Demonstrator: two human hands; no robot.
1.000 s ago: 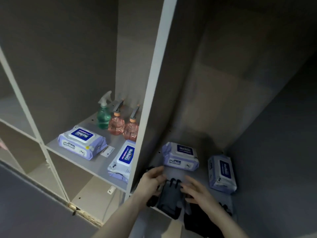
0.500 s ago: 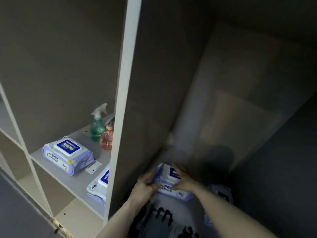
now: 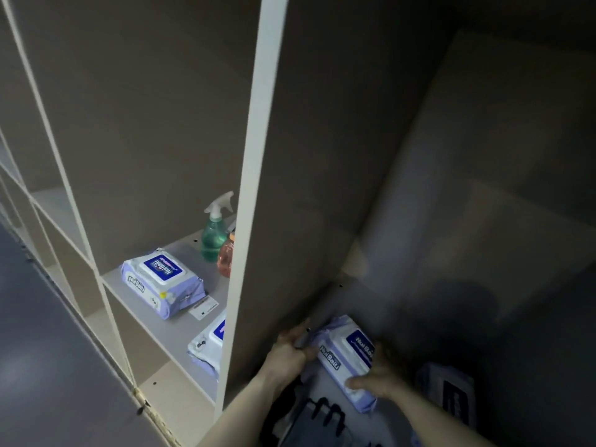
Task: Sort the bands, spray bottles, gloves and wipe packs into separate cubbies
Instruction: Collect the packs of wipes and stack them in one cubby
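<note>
In the dim right cubby both my hands hold a lilac wipe pack (image 3: 346, 356) with a blue label. My left hand (image 3: 290, 350) grips its left end and my right hand (image 3: 375, 377) curls round its near right edge. Dark grey gloves (image 3: 317, 421) lie at the cubby's front, below the pack. Another wipe pack (image 3: 450, 393) sits in shadow at the right. The left cubby holds a wipe pack (image 3: 161, 282), a second one (image 3: 208, 348) partly hidden by the divider, a green spray bottle (image 3: 213, 232) and a pink spray bottle (image 3: 226, 254).
A white vertical divider (image 3: 248, 201) splits the two cubbies. More cubbies (image 3: 54, 208) open to the left and below. A small white label (image 3: 203, 307) lies on the left shelf. Grey floor (image 3: 42, 366) shows at lower left.
My hands left the gloves at the cubby's front and took hold of the wipe pack further in, which now sits turned at an angle. The camera moved closer and to the right.
</note>
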